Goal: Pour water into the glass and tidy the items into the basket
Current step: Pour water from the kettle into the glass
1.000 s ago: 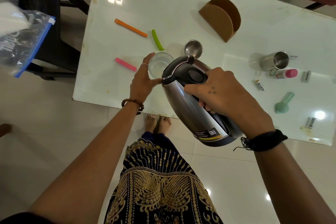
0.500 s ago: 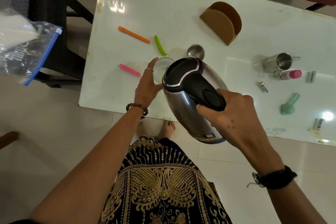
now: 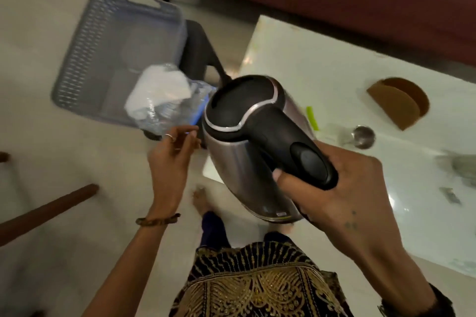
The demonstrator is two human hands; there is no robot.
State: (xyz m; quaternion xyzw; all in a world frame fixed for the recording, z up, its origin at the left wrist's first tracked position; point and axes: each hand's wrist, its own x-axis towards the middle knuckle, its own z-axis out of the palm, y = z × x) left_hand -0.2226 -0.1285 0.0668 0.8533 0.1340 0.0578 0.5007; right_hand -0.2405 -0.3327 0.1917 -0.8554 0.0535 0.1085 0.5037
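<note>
My right hand (image 3: pixel 334 203) grips the black handle of a steel electric kettle (image 3: pixel 247 152), held in the air over the table's left corner, its lid facing up. My left hand (image 3: pixel 170 159) is beside the kettle's left side with fingers apart, holding nothing. A grey slatted basket (image 3: pixel 90 59) sits on a dark chair to the left of the table. A clear zip bag with white contents (image 3: pixel 159 98) lies on the basket's near edge. The glass is hidden behind the kettle.
The white table (image 3: pixel 322 59) carries a green clip (image 3: pixel 312 118), a small steel bowl (image 3: pixel 363 136) and a brown cardboard holder (image 3: pixel 401 103). Blurred items lie at the far right. A wooden bar (image 3: pixel 46 213) reaches in at the left. My feet stand on the tiled floor below.
The view has swung left, bringing the basket into sight. The kettle came upright and moved left off the glass. My left hand left the glass and now hovers open by the kettle.
</note>
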